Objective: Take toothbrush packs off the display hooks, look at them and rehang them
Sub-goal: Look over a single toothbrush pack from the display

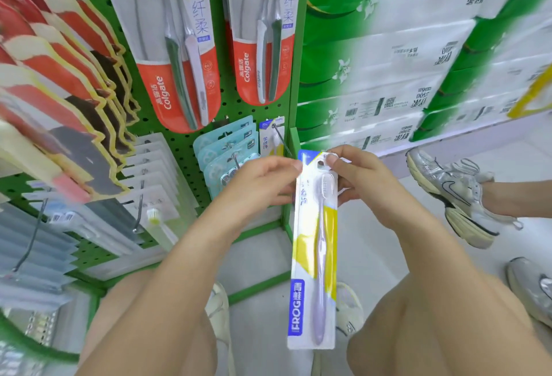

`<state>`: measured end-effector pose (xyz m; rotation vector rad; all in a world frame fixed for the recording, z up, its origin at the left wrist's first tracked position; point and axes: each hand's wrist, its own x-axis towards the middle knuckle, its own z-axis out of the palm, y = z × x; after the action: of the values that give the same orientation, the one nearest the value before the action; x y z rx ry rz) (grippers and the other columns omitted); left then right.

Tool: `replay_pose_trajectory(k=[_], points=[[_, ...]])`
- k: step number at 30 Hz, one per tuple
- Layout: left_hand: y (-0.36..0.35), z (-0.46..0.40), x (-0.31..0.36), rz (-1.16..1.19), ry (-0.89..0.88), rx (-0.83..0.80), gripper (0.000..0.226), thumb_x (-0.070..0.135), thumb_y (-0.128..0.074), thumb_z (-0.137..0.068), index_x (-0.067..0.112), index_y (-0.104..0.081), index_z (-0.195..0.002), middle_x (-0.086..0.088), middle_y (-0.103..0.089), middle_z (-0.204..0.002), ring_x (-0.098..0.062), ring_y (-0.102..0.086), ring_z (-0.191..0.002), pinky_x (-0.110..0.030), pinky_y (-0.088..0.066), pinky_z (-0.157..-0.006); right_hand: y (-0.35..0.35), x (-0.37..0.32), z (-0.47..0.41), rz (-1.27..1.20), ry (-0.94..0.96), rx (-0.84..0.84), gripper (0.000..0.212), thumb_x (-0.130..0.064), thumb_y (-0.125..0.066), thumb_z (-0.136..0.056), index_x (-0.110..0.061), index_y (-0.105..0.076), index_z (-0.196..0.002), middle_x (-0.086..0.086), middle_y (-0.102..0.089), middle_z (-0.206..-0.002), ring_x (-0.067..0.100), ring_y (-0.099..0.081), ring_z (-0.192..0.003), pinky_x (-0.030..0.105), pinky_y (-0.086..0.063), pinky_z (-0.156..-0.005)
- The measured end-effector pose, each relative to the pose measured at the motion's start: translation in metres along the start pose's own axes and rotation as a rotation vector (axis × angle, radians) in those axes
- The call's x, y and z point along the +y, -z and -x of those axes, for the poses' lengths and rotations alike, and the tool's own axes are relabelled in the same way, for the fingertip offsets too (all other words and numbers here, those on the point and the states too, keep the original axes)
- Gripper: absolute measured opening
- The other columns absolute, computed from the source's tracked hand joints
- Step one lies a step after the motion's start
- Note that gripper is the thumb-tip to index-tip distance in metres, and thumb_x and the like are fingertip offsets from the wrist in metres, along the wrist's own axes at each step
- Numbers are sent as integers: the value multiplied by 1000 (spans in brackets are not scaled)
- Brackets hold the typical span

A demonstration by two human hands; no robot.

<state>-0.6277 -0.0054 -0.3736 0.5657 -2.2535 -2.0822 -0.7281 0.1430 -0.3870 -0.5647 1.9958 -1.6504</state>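
A long toothbrush pack (313, 256) with a lilac brush, yellow patches and a blue FROG label hangs upright in front of me, off the hooks. My left hand (263, 181) pinches its top left edge. My right hand (361, 178) pinches the top right corner beside the hanging hole. Just behind them a bare wire hook (282, 140) juts from the green pegboard (182, 148), with one similar pack (270, 137) at its base. Pale blue packs (227, 151) hang to the left of that hook.
Two large Colgate twin packs (179, 56) hang higher on the board. Red and grey carded packs (59, 92) crowd hooks on the left. Stacked green and white tissue packs (418, 56) fill the right. Another person's sneakers (454, 196) stand on the floor at right.
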Motion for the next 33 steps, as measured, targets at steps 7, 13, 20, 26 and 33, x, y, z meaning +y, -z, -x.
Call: replay_pose_trajectory(k=[7,13,20,26,33], points=[[-8,-2,2,80,75,-142,18,3,-55,-95,1,-63,-111,-13,-72,-87,-13,-70,-69,-23,-58,-66,-5,-3,6,-120,32,91,17,-17,-49,-99,-11,-59,-87,7,-62,-69,13,-57,-49,21,-47,-45],[-11,-7,0,107,34,-76,11,5,-59,-93,12,-67,-94,-6,-74,-82,-14,-70,-69,-28,-58,-75,2,-4,12,-215,-21,26,18,-22,-52,-96,-11,-62,-86,1,-67,-69,12,-61,-55,22,-50,-49],[-14,-7,3,95,47,-40,10,12,-59,-95,14,-66,-88,-2,-73,-80,-12,-69,-67,-23,-57,-64,5,-1,16,-193,-3,39,17,-16,-54,-95,-11,-62,-82,-3,-64,-64,9,-58,-54,18,-47,-49],[-16,-4,5,39,97,-140,14,11,-61,-93,4,-65,-105,-7,-72,-86,-13,-68,-69,-22,-57,-58,1,0,12,-279,43,202,20,-14,-52,-97,-10,-61,-80,-6,-64,-58,8,-58,-49,19,-46,-45],[-16,-4,3,25,78,-118,8,5,-62,-92,13,-65,-93,2,-74,-74,-9,-69,-65,-22,-57,-59,1,-4,15,-311,14,219,22,-28,-56,-94,-14,-63,-79,-6,-64,-61,9,-59,-51,20,-48,-49]])
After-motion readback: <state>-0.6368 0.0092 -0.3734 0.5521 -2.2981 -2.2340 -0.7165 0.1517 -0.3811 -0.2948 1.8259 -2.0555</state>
